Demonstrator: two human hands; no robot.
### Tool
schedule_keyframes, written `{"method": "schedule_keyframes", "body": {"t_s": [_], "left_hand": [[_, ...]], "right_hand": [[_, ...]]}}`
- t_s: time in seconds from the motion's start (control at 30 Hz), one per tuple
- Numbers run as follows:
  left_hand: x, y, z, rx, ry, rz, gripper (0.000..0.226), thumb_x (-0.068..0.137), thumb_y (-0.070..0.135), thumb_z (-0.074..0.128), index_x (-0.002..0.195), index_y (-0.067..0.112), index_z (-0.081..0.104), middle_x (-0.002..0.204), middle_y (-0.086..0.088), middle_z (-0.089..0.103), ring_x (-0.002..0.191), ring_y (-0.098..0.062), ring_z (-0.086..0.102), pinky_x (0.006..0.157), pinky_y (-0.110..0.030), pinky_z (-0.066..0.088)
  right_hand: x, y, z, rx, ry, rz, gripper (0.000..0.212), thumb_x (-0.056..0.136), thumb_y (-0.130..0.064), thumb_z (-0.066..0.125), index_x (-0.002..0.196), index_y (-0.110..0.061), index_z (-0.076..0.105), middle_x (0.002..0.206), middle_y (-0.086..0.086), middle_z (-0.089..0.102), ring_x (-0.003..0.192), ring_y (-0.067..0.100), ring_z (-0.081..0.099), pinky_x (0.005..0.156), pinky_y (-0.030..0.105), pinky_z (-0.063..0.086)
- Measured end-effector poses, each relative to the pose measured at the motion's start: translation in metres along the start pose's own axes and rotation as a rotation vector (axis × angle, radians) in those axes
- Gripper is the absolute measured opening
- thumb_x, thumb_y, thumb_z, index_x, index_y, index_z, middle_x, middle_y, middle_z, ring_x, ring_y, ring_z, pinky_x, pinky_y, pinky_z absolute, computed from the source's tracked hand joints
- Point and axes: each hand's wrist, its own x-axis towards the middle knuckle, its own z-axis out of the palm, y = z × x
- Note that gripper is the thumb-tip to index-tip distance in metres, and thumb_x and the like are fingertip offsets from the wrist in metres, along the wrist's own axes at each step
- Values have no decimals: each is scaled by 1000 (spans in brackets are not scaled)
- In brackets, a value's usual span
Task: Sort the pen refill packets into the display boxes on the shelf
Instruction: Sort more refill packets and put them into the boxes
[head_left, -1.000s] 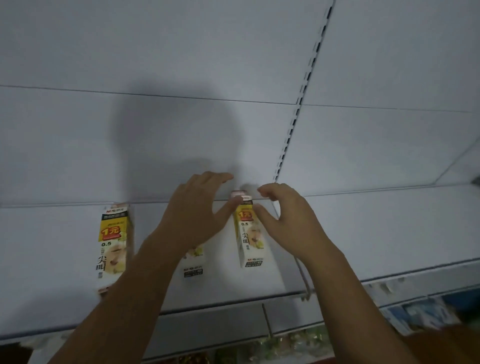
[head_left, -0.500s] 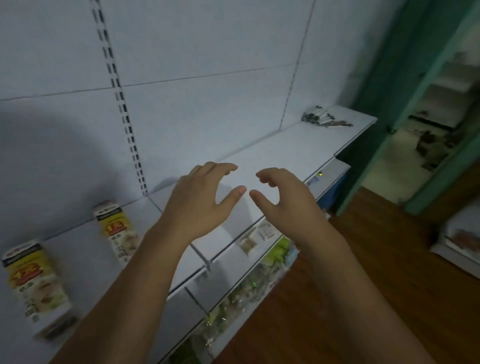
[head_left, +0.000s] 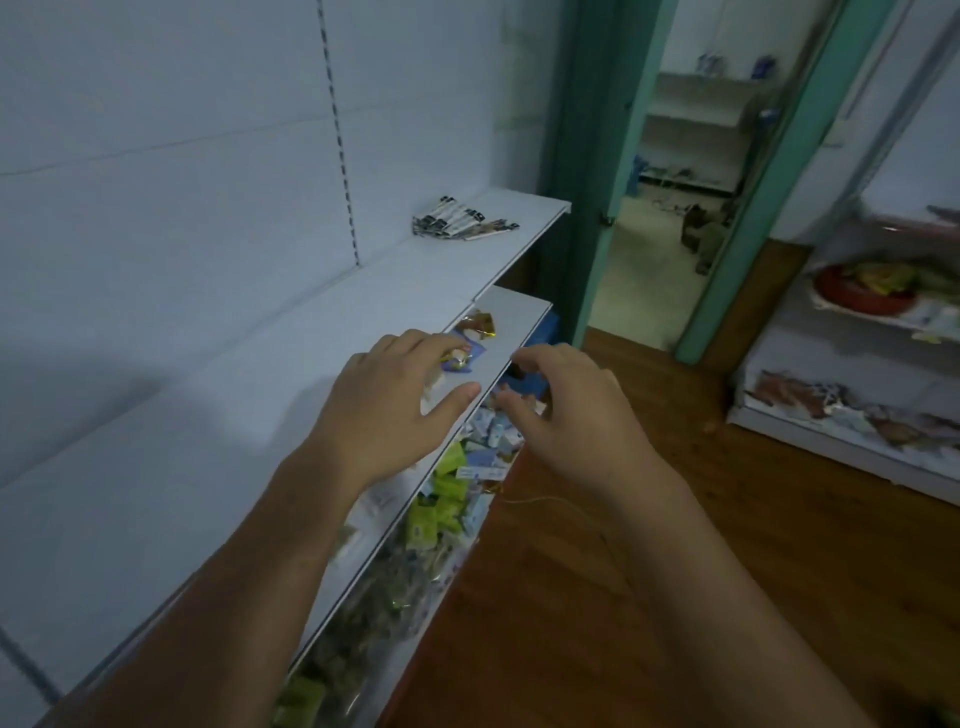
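— Swinging right, we've lost the display boxes from view.
— Yes. Over the shelf (head_left: 218, 415) our left hand (head_left: 384, 410) hangs empty, fingers loosely apart; refill packets (head_left: 462, 223) wait at one o'clock; our right hand (head_left: 566, 415) matches, ready to fetch them.

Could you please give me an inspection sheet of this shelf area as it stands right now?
Surface: white top shelf, dimly lit, against a white back panel.
Job's things: a fanned pile of packets, likely the pen refills, lies at the shelf's far end; no display boxes in view.
Clutter: small colourful wrappers heaped beneath the lower shelf.
Grippers: left hand and right hand hover at the shelf edge, fingers loosely curled, holding nothing.
Cables: a thin pale strand on the wooden floor; cannot tell what it is.
Surroundings: green door frame, open doorway, second shelf unit at right.
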Motion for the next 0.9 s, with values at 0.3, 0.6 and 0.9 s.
{"method": "schedule_keyframes", "body": {"t_s": [0.3,0.6,0.9], "left_hand": [[99,45,76,-17,-72,58,63,95,72,38,147,39,48,145,11,57,131,-17,52,104,-49,49],[232,32,149,-125,-87,91,65,94,74,39,147,37,48,140,9,59,127,-17,55,99,-48,53],[380,24,196,-160,-106,159,57,101,64,46,148,32,50,143,7,57,128,-18,54,97,-40,49]], "right_hand": [[49,116,-32,-95,23,77,53,98,-59,57,144,-33,50,136,-10,56,128,11,51,107,41,42],[150,207,-23,-114,15,141,52,99,-56,58,143,-30,51,135,-8,58,126,14,53,106,44,43],[265,281,-24,-141,16,199,53,99,-55,57,145,-29,51,139,-7,57,130,14,52,110,47,43]]}}
